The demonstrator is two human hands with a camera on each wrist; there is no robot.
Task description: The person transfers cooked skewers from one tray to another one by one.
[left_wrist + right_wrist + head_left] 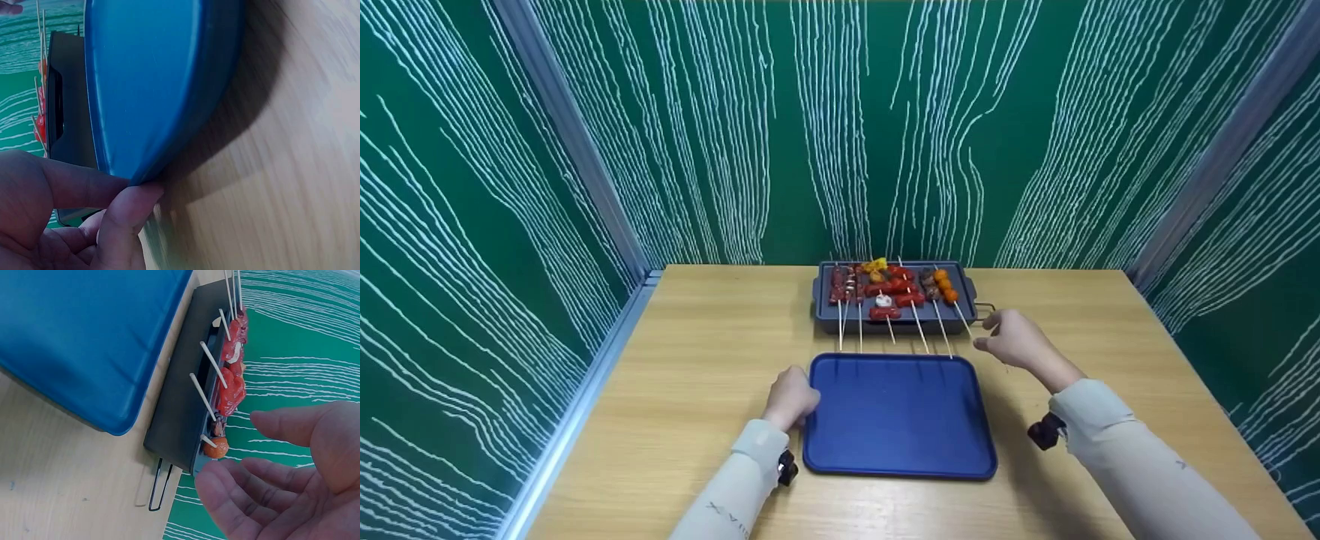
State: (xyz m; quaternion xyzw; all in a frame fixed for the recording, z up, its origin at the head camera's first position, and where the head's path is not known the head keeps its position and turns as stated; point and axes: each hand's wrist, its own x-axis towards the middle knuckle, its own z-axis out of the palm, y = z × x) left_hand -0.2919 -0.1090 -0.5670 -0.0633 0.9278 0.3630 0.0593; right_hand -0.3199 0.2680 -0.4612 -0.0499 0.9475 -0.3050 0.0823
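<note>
My left hand (791, 395) is at the left edge of a blue rectangular tray (896, 427). In the left wrist view, thumb and forefinger pinch the tray's rim (147, 169). Beyond the tray stands a dark grey tabletop grill (874, 328) with several food skewers laid across it, their bare sticks pointing towards me. My right hand (1016, 339) hovers by the grill's right end, close to the skewer of orange balls (946, 285). Thumb and fingers are spread apart with nothing between them in the right wrist view.
A thin wire handle (160, 486) juts from the grill's right end. Red pieces (901, 286) and dark meat pieces (930, 285) are on other skewers. Green panels with white lines (832, 112) enclose the wooden table (720, 330) at the back and both sides.
</note>
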